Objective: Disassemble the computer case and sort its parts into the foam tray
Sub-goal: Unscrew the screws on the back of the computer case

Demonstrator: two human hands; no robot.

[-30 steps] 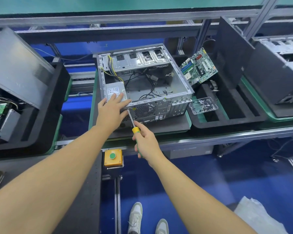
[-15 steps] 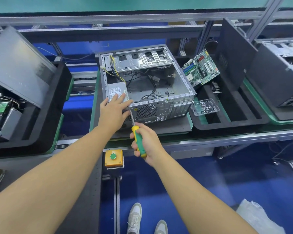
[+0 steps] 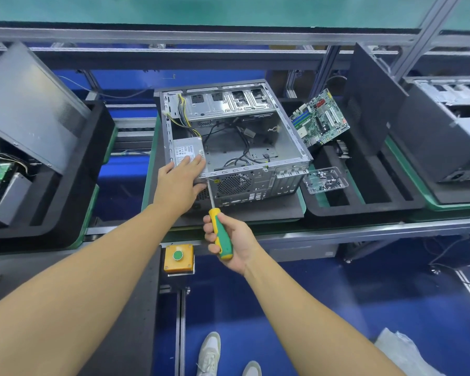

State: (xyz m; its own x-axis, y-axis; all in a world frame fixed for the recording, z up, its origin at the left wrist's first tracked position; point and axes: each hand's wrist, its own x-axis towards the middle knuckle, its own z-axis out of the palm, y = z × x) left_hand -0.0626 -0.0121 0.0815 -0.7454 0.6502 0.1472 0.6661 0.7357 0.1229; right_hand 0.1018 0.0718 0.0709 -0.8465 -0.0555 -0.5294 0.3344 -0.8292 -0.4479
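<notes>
The open computer case (image 3: pixel 255 185) lies on its side at the centre of the frame, on a dark mat on the conveyor line, with its rear panel toward the viewer. The foam tray (image 3: pixel 364 202) sits just beside it at centre right. It already holds a dark side panel (image 3: pixel 372 90) leaning upright and a green motherboard (image 3: pixel 320 118) propped against the tray's far-left corner. The grey power supply (image 3: pixel 185 151) is still mounted in the near-left corner of the case, with its yellow and black leads running toward the drive bays.

The left hand (image 3: pixel 182 180) lies flat with straight fingers on top of the power supply, at the rear edge of the case. The right hand (image 3: pixel 234 240), at lower centre, wraps its fingers around the green and yellow handle of a screwdriver (image 3: pixel 220 234). The shaft slants up to the rear panel, just left of the fan grille. Whether the tip is seated in a screw cannot be told. A small clear screw box (image 3: pixel 326 179) rests on the near-left edge of the tray.

The step in hand appears to be freeing the power supply by its rear-panel screws. The next move probably calls for a seated tip, steady turning, and the left hand bracing the unit so that it does not drop.

Compared with the frame half a second earlier, the right hand has turned palm-up and more of the handle shows. The left hand remains on the power supply, with its fingers closer together.
</notes>
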